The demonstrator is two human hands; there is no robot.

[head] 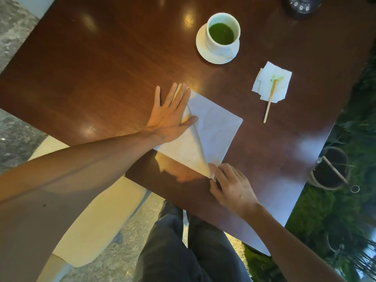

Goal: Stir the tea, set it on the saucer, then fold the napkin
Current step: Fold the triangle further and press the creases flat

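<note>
A white napkin (213,127) lies on the dark wooden table (101,68) near its front edge, with one flap folded over along a diagonal crease. My left hand (171,117) lies flat with straight fingers pressing the napkin's left side. My right hand (230,186) pinches the napkin's near corner at the table's edge. A white cup of green tea (222,34) stands on a white saucer (201,47) at the back. A wooden stirrer (269,100) rests with its stained tip on a small crumpled tissue (282,78) to the right.
A dark device with buttons (301,5) sits at the table's far right corner. Right of the table are a dark plant pot (331,169) and greenery. A cream seat (97,220) and stone floor lie below left. My legs in dark trousers are under the table's front edge.
</note>
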